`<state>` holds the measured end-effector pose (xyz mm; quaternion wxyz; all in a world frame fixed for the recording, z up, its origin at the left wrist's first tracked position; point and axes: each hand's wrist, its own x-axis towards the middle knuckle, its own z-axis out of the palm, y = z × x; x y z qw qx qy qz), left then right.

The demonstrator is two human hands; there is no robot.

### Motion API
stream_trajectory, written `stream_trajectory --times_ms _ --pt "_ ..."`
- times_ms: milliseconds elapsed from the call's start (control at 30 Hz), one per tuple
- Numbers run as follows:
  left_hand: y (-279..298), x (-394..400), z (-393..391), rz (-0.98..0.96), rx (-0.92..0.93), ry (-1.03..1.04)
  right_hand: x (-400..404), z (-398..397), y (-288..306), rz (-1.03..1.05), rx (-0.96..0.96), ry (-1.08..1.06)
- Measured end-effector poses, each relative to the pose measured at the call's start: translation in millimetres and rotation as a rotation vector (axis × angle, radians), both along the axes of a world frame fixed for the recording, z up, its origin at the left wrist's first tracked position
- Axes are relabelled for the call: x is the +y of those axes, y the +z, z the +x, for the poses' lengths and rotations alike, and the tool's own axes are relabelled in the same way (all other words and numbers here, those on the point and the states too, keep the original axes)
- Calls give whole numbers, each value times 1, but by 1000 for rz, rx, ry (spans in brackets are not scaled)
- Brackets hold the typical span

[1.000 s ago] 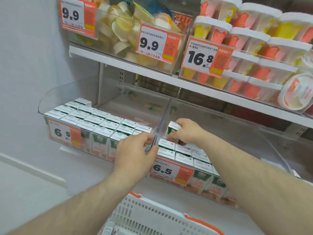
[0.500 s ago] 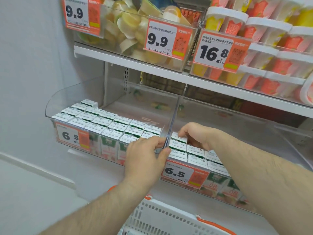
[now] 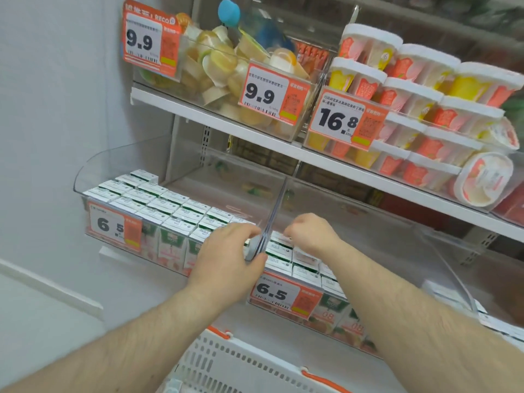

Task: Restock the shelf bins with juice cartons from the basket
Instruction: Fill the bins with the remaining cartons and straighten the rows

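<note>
Two clear shelf bins hold rows of white-topped juice cartons: the left bin (image 3: pixel 85 177) and the right bin (image 3: pixel 442 251). The left bin's juice cartons (image 3: pixel 158 204) fill its front rows. My left hand (image 3: pixel 226 259) grips the front edge of the clear divider (image 3: pixel 276 205) between the bins, thumb on the right side and fingers over the left cartons. My right hand (image 3: pixel 310 234) is curled over a back-row juice carton (image 3: pixel 279 240) in the right bin; its fingertips are hidden. The white basket (image 3: pixel 226 361) with orange handles sits below my arms.
Orange price tags reading 6.5 (image 3: pixel 279 293) hang on the bin fronts. The back halves of both bins hold no cartons. The upper shelf (image 3: pixel 283 150) carries bins of jelly cups (image 3: pixel 215 63) and stacked dessert tubs (image 3: pixel 419 89). A white wall stands at the left.
My right hand has lowered its carton into the right bin's back row and stays curled over it. My left hand has stayed at the divider. The view has shifted.
</note>
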<state>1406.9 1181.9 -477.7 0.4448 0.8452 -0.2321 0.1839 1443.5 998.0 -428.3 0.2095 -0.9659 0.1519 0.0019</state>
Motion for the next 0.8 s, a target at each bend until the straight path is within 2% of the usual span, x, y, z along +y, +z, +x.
stream_trajectory --times_ms 67,133,200,267,367,433,567,667,800 --pt "1 4 -3 113 -230 -31 3 -23 -2 -69 -252 -57" --pt "0 9 -10 217 -365 -104 11 -53 -8 -152 -566 29" --pt "-6 12 -20 305 -392 -195 23 -85 -20 -160 -829 192" --pt "-13 16 -35 413 -337 -289 33 -113 -40 -95 -891 325" --pt "-32 16 -54 659 -145 -427 36 -144 -83 -28 -746 378" --pt "-47 16 -61 826 -23 -454 35 -158 -112 26 -576 336" --pt "-88 18 -66 1024 233 -462 28 -173 -160 80 -219 232" --pt "-132 18 -74 1065 412 -483 20 -181 -196 97 40 179" --pt "-195 15 -92 1036 675 -500 4 -193 -251 170 558 181"
